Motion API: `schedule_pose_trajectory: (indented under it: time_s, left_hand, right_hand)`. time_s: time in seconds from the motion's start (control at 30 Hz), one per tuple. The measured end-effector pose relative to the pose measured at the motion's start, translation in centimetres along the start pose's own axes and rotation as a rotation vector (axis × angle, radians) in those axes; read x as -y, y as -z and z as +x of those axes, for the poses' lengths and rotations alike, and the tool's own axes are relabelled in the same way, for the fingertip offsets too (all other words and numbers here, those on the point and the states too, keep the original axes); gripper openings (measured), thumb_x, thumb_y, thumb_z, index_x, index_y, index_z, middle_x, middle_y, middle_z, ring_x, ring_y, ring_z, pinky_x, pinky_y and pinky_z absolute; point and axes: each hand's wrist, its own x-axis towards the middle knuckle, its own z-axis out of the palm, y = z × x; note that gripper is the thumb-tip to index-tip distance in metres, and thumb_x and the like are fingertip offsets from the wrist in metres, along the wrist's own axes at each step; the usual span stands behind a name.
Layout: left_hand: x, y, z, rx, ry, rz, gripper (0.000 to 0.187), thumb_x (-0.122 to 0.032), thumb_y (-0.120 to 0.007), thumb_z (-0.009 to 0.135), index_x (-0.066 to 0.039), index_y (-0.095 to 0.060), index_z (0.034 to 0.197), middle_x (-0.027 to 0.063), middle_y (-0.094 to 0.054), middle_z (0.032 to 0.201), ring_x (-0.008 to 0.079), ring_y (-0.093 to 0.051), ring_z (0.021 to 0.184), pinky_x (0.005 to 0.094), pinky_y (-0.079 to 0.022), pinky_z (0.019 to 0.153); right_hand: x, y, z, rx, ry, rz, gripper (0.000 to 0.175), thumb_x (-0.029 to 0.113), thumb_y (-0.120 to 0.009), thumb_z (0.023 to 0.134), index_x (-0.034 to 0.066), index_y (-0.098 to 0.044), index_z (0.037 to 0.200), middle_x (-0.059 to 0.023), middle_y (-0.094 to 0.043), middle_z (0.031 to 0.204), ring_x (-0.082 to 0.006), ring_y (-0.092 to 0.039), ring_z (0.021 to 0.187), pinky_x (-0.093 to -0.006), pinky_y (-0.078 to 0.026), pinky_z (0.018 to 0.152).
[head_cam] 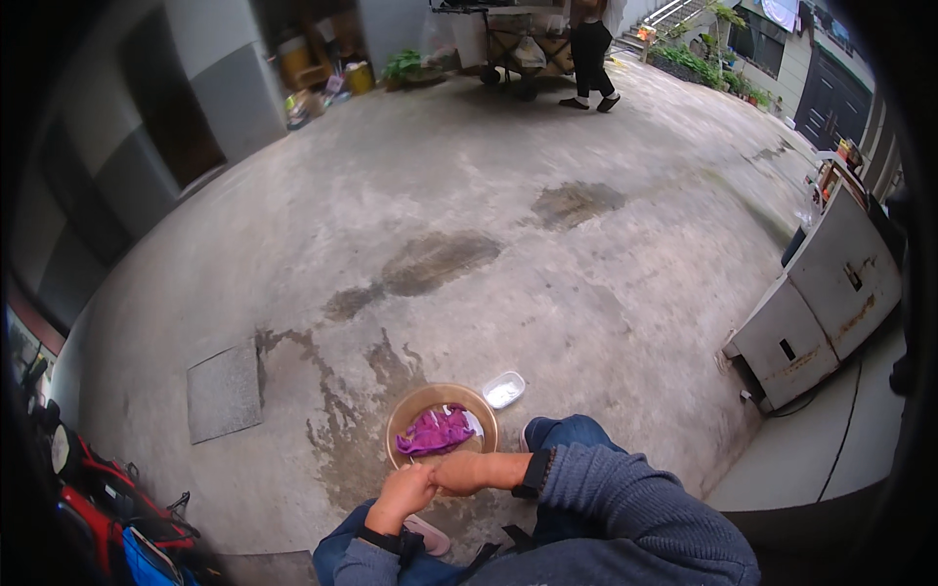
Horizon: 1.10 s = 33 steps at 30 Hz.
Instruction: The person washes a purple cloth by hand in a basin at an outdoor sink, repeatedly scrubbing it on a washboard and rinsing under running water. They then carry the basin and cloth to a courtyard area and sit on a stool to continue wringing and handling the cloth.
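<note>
A round tan basin (pixel 394 423) stands on the concrete floor before me, with a wet purple cloth (pixel 438 430) and some water in it. My left hand (pixel 410 486) and my right hand (pixel 458 472) meet at the basin's near rim, touching each other. Their fingers are turned down and partly hidden, so I cannot tell whether anything is between them. Just beyond the basin's right side lies a small clear plastic tub (pixel 503 390) with something whitish in it.
Wet patches (pixel 440 262) mark the concrete. A metal cabinet (pixel 788 344) stands at right, a red vehicle (pixel 102 498) at lower left. A flat square slab (pixel 224 394) lies left. Far off, a person (pixel 592 58) stands beside a cart (pixel 513 55).
</note>
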Motion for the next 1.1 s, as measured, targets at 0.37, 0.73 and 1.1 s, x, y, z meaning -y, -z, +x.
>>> schedule_pose_trajectory:
  time_s: [0.37,0.73,1.1]
  left_hand:
    - [-0.3,0.1,1.3,0.032,-0.069,-0.074,0.020,-0.020,-0.061,0.075,-0.010,-0.061,0.092,0.0156,-0.063,0.089,0.0371,-0.058,0.086,0.0456,-0.047,0.074]
    - [0.8,-0.9,0.8,0.004,-0.040,-0.024,0.017,-0.019,-0.061,0.074,-0.009,-0.061,0.088,0.0165,-0.064,0.084,0.0373,-0.060,0.082,0.0459,-0.049,0.071]
    - [1.8,-1.8,0.6,0.015,-0.041,0.012,0.015,-0.019,-0.060,0.075,-0.009,-0.061,0.086,0.0166,-0.063,0.083,0.0374,-0.059,0.081,0.0463,-0.048,0.071]
  right_hand:
    - [-0.6,0.0,-0.3,0.029,-0.036,-0.008,0.026,0.027,-0.061,0.080,0.0056,-0.066,0.094,-0.0174,-0.067,0.092,-0.0349,-0.064,0.086,-0.0437,-0.050,0.075]
    - [-0.4,-0.2,0.2,0.072,-0.007,0.012,0.025,0.027,-0.060,0.080,0.0070,-0.065,0.095,-0.0171,-0.067,0.093,-0.0347,-0.064,0.087,-0.0440,-0.049,0.077]
    - [-1.5,-1.6,0.8,0.025,0.033,0.024,0.028,0.027,-0.060,0.081,0.0079,-0.063,0.101,-0.0168,-0.066,0.096,-0.0352,-0.063,0.089,-0.0439,-0.049,0.078]
